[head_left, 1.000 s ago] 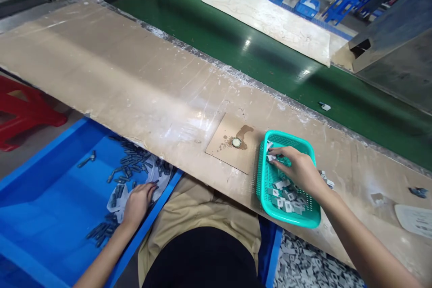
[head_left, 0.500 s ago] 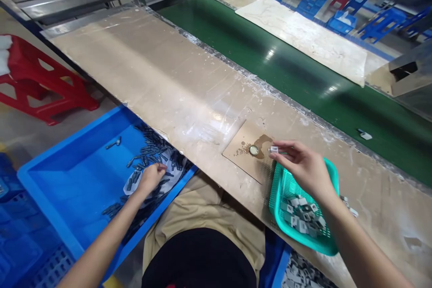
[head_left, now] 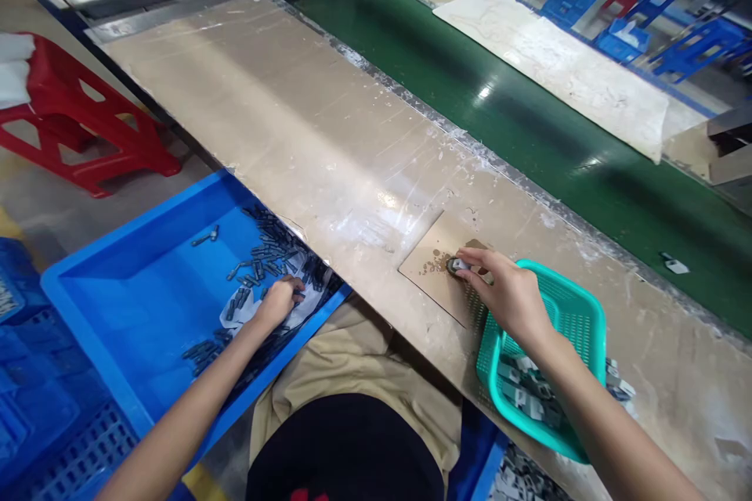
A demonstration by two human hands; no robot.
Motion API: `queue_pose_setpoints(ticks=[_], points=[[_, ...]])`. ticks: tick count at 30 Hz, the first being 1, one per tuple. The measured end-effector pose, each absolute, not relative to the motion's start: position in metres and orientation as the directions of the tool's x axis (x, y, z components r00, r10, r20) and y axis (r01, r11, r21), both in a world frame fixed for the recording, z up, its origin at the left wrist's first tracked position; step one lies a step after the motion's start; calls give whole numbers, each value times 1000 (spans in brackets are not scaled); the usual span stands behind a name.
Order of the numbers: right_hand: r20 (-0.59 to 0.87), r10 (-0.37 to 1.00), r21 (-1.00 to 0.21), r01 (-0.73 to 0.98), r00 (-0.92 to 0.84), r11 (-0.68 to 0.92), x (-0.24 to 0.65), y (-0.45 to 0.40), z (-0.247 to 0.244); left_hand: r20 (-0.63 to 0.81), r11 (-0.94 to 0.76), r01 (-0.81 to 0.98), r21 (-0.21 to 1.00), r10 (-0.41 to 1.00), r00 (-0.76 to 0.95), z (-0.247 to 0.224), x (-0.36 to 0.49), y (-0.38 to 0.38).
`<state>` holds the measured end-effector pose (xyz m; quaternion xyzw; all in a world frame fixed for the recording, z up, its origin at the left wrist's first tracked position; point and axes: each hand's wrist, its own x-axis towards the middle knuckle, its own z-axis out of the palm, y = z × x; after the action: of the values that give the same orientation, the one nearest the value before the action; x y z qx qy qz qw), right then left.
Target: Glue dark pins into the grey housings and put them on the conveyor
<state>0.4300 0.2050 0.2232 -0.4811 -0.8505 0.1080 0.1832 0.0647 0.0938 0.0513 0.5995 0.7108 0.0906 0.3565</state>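
Observation:
My right hand [head_left: 508, 290] pinches a small grey-white block [head_left: 459, 265] between thumb and fingertips. The block is at a small round dish [head_left: 451, 266], which it partly covers; whether they touch I cannot tell. Under the dish lies a cardboard square [head_left: 432, 270] with wet brown stains. My left hand [head_left: 279, 304] is inside a blue tray [head_left: 146, 282], fingers curled together among dark slim parts [head_left: 273, 239]; what they hold is hidden. Below my right wrist stands a green plastic basket [head_left: 596, 329] with several grey-white blocks [head_left: 529, 391] in it.
Beyond the brown worktop [head_left: 282, 117] runs a green conveyor belt [head_left: 423, 70], carrying one small part [head_left: 675, 264]. A pale sheet [head_left: 558, 63] lies along its far side. A red stool [head_left: 88, 117] stands at left. More blocks [head_left: 620, 383] lie beside the basket.
My right hand has moved left and down, bringing the block from beside the dish onto its spot. My left hand has shifted slightly within the tray. The whole view has shifted a little.

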Motion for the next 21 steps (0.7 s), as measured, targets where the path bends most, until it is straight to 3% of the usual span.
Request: queue_pose_setpoints(ticks=[8,13,16,18,21], points=[[173,892,-432,782,-417,449,430,205,226,-392,351,647,677,916,-87,68,53,104],[57,972,-710,675,-228,201,431,201,239,-383,446,411,795,894,-231,103,54,97],[-81,989,-873,487,-122,-12,430,200,246,-494,499,-42,866,839,-229,142,79,87],[-152,984,-925,365,-96,-108,429,198,251,-577,476,-432,766,806,-134,169,109,83],[-209,974,-956,227,-88,-185,424,189,259,-562,424,-688,589,827,29,200,161,88]])
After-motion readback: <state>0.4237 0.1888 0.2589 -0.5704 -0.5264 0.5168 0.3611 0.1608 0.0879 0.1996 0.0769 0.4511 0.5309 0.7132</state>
